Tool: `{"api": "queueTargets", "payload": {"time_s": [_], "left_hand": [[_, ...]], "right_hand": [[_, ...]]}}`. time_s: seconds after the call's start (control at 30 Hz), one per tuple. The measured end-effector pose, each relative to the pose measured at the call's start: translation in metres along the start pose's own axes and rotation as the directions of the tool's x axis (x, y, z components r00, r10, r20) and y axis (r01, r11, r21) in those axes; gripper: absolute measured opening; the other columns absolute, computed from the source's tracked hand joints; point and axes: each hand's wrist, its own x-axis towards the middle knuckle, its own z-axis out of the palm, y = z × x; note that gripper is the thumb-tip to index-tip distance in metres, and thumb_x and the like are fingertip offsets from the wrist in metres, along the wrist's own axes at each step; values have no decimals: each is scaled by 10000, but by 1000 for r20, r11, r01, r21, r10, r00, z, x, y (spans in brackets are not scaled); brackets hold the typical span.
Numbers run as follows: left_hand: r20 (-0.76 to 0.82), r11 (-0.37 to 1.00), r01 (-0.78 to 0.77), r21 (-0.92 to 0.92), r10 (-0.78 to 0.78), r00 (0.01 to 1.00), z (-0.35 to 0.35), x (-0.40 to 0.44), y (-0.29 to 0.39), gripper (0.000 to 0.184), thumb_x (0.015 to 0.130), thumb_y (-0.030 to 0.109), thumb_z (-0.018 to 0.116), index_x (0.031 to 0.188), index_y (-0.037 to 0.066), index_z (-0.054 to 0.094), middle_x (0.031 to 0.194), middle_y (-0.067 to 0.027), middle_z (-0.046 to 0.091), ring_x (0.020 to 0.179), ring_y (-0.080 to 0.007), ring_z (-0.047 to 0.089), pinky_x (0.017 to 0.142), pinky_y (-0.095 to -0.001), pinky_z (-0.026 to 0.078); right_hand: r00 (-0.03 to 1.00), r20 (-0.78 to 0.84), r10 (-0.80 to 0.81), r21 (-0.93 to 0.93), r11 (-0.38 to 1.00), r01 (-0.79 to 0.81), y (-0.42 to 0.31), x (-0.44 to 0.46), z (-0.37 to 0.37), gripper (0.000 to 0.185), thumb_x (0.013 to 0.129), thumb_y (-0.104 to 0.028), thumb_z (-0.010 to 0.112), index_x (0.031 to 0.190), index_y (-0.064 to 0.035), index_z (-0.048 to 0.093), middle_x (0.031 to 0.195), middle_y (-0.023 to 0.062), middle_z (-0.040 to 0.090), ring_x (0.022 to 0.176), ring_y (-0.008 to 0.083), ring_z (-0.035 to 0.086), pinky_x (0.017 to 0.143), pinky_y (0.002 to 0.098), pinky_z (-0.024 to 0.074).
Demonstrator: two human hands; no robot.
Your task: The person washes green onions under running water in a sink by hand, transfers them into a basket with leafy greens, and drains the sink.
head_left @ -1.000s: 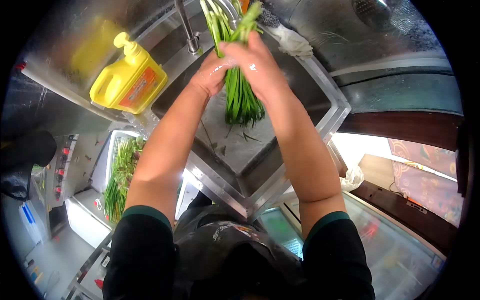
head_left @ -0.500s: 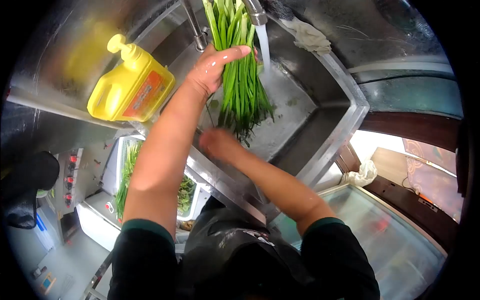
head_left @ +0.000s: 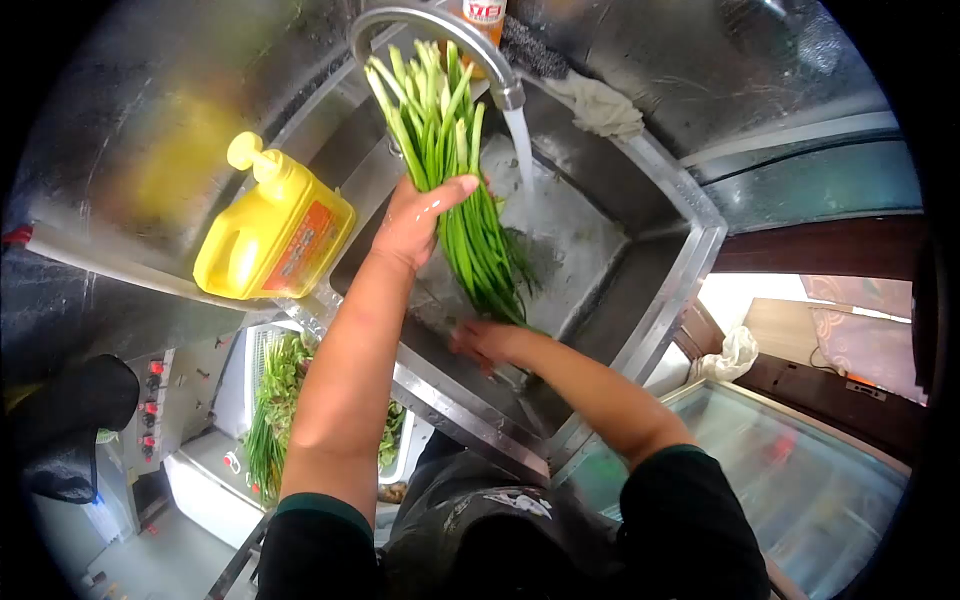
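Note:
My left hand [head_left: 412,222] is closed around the middle of a bunch of green onions [head_left: 455,150], its thumb lying across the front. The pale stalk ends point up beside the tap, and the dark green leaves hang down into the steel sink [head_left: 590,250]. Just below the leaf tips is my right hand [head_left: 485,343], its fingers pointing left, loosely apart and slightly blurred, with nothing visible in them. Water runs from the curved tap [head_left: 508,92] into the sink, to the right of the bunch.
A yellow pump jug [head_left: 280,235] stands left of the sink. Behind the tap is an orange bottle [head_left: 485,20], with a wet cloth [head_left: 605,105] on the back rim. A white basket [head_left: 402,455] of greens sits below left; a glass-topped cabinet [head_left: 770,480] is at lower right.
The view has shifted, bringing more of the tap into sight. My right hand has moved rightward, closer to the leaf tips. The leaves now slant right, with my left hand still gripping the bunch.

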Motion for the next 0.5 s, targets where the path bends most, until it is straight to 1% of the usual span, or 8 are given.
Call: {"api": "queueTargets", "payload": {"time_s": [0.03, 0.07, 0.13, 0.2, 0.23, 0.33, 0.4, 0.5], "left_hand": [[-1, 1000, 21, -2, -21, 1000, -3, -2, -2, 357, 833, 106, 688, 1148, -31, 590, 991, -136, 672, 902, -259, 672, 828, -389, 552], [13, 999, 45, -19, -45, 999, -5, -4, -4, 366, 830, 109, 694, 1152, -30, 592, 1003, -141, 673, 916, -265, 670, 835, -397, 553], [46, 993, 105, -45, -103, 994, -14, -5, -14, 370, 830, 115, 695, 1155, -29, 592, 1011, -140, 673, 934, -265, 667, 840, -402, 554], [79, 981, 174, -84, -167, 983, -9, -5, -21, 379, 829, 137, 694, 1161, -21, 598, 1031, -140, 677, 981, -265, 658, 878, -413, 543], [123, 965, 235, -120, -220, 968, -5, -8, -24, 397, 830, 143, 694, 1177, -21, 593, 1042, -141, 677, 992, -266, 656, 890, -416, 538], [395, 915, 366, -171, -277, 876, 5, 1, -43, 509, 835, 202, 680, 1271, -28, 554, 1212, -168, 638, 1119, -280, 612, 1005, -435, 472], [302, 900, 339, -274, -255, 919, 29, -6, -47, 508, 834, 198, 688, 1274, -17, 554, 1226, -155, 633, 1125, -279, 608, 1017, -430, 465], [164, 906, 233, -355, -185, 969, 37, 1, -61, 502, 879, 237, 691, 1304, 14, 543, 1218, -121, 633, 1120, -275, 603, 1013, -419, 469]], "right_hand": [[997, -5, 78, -426, 902, -73, -49, -71, -9, 632, 946, -602, 496, 1109, 3, 577, 831, 113, 620, 605, 213, 598, 580, 367, 532], [987, 37, 154, -502, 857, -115, -60, -111, -19, 588, 941, -572, 535, 1088, -5, 583, 920, 105, 624, 625, 200, 604, 564, 334, 521], [999, 43, 29, -443, 896, -7, -72, -177, -41, 512, 965, -505, 532, 1022, 0, 594, 787, 85, 610, 586, 186, 591, 535, 311, 500], [921, -279, -270, -269, 943, 195, -54, -202, -74, 408, 996, -402, 514, 957, -4, 595, 736, 74, 591, 590, 176, 595, 518, 312, 492], [807, -567, -164, -131, 985, 109, -65, -205, -83, 308, 1034, -338, 477, 944, -58, 566, 757, 25, 573, 561, 136, 551, 549, 309, 501], [503, -647, -573, -107, 722, 684, -90, -161, -99, 343, 1058, -300, 416, 1176, -11, 559, 1068, 81, 613, 1020, 155, 605, 898, 306, 498], [516, -688, -511, -173, 805, 567, -137, -144, -73, 396, 1066, -304, 395, 1290, 0, 514, 1198, 102, 583, 1119, 163, 569, 979, 290, 448], [496, -726, -477, -35, 745, 666, -144, -85, -68, 355, 1045, -260, 464, 1289, -8, 519, 1201, 101, 607, 1105, 192, 579, 962, 292, 445]]}}
